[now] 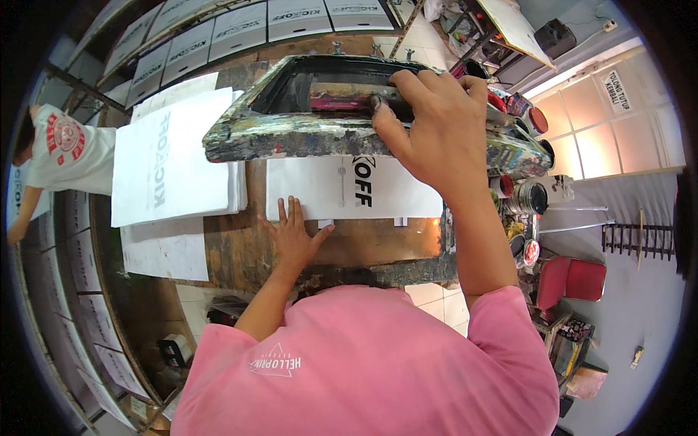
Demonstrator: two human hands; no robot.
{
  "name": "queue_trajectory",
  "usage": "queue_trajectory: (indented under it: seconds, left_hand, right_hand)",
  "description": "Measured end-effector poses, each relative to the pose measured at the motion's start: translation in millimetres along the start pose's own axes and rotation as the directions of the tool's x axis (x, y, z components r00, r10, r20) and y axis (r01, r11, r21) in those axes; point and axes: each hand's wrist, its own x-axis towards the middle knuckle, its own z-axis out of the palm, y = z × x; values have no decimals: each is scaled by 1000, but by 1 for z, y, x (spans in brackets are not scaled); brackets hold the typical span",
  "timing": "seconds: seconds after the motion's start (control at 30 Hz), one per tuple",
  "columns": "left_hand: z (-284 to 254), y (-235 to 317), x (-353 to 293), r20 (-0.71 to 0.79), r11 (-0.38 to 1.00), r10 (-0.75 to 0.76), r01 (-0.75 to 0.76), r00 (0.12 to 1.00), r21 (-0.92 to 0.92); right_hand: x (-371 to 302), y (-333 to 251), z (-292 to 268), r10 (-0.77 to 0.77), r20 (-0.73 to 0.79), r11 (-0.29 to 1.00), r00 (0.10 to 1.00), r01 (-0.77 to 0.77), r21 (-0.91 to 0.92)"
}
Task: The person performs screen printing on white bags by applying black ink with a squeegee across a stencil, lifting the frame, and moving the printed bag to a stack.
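Observation:
My right hand [440,127] is closed round a squeegee [342,97] with a wooden bar, its fingers bent over the bar and the thumb dark with ink. The squeegee lies inside a paint-crusted screen printing frame [291,142], which stands above the near part of the table, over a white sheet [313,192]. Black print shows on that sheet just below the frame's near edge. My left hand [292,236] is open and holds nothing; its spread fingertips rest on the sheet's near edge. How far the frame is off the sheet I cannot tell.
A thick stack of printed white sheets [182,156] lies on the worn table [349,251] at left. Ink tins [527,198] crowd the right side. Racks of printed sheets [240,33] line the back and left. Another person [73,149] works at far left. A red chair [571,280] stands right.

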Motion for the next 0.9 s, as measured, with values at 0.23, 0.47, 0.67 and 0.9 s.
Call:
queue_trajectory:
  seconds: [0.23,0.47,0.67,0.9]
  left_hand:
    - [41,-2,-6,-296,998,-25,7,955,-61]
    - [-53,34,17,-421,939,7,-151,907,-309]
    - [-115,41,51,-638,765,-211,-281,741,-579]
    - [-107,-70,-14,-352,384,-473,-171,808,-907]
  right_hand:
    - [30,11,-3,-3,-3,1000,1000,3,13]
    - [39,14,-1,-7,-37,998,999,9,57]
    - [36,16,-5,20,23,999,1000,-21,38]
    - [15,6,-8,48,64,999,997,-47,-25]
